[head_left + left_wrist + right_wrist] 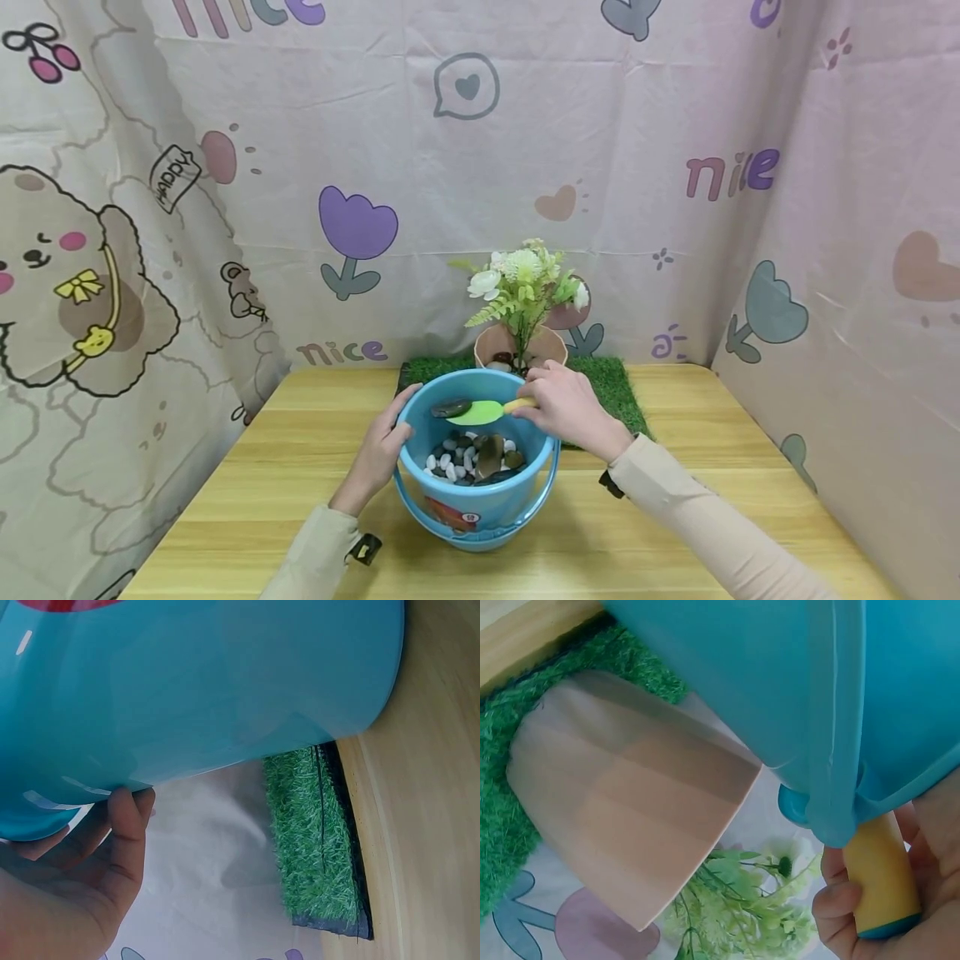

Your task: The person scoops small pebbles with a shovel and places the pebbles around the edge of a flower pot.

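Your right hand point(566, 408) holds the yellow handle of the toy shovel point(483, 412), fingers wrapped around it, at about 2 o'clock on the rim of the blue bucket point(498, 504). From your grip the green blade points toward 9 o'clock over the bucket's mouth, above the pebbles point(459, 457), with a dark stone point(452, 408) lying at its tip. So the blade and its load sit between your two hands.

Your left hand point(384, 446) grips the bucket's rim at about 10 o'clock, its fingers against the outer wall just under the edge. The bucket's handle point(480, 535) hangs down at 6 o'clock. Beyond the bucket, toward 1 o'clock, you have the flowerpot point(637, 780) with white flowers point(523, 271), on an artificial grass mat point(618, 400) laid on the wooden table point(300, 467).
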A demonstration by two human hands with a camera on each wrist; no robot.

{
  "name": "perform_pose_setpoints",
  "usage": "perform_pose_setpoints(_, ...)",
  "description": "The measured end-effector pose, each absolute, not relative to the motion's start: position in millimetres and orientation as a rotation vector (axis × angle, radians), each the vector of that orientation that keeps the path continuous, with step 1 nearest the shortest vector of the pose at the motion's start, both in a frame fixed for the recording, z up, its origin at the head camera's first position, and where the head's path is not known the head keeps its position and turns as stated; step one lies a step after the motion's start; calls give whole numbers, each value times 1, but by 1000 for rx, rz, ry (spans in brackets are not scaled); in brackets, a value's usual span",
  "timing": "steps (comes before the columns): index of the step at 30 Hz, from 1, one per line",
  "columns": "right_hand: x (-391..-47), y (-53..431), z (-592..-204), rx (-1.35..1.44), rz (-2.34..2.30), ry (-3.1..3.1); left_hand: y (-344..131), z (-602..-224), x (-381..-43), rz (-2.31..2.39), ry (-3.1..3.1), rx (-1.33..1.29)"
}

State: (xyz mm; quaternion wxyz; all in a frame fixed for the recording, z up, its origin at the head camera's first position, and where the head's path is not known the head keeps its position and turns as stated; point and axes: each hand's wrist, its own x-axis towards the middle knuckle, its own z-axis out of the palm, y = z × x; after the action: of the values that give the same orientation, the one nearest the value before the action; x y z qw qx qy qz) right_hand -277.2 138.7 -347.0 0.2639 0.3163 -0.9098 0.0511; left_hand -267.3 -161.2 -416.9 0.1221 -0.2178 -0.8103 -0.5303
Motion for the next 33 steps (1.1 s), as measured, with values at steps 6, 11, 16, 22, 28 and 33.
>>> perform_pose_setpoints(6, -275, 138, -349, 824, 181, -2453, -160, -418, -268, -1546, -2365, -635)
perform_pose_setpoints(11, -274, 138, -350, 769, 237, -2474, -160, -417, -268, -1548, -2365, -638)
perform_pose_setpoints(16, -274, 138, -353, 726, 280, -2488, -160, -417, -268, -1551, -2365, -638)
perform_pose_setpoints(22, -273, 137, -355, 683, 322, -2481, -160, -418, -268, -1550, -2372, -619)
perform_pose_setpoints(28, -272, 137, -354, 674, 335, -2481, -160, -418, -267, -1557, -2371, -615)
perform_pose_setpoints(33, -273, 136, -354, 675, 348, -2484, -161, -417, -268, -1560, -2372, -610)
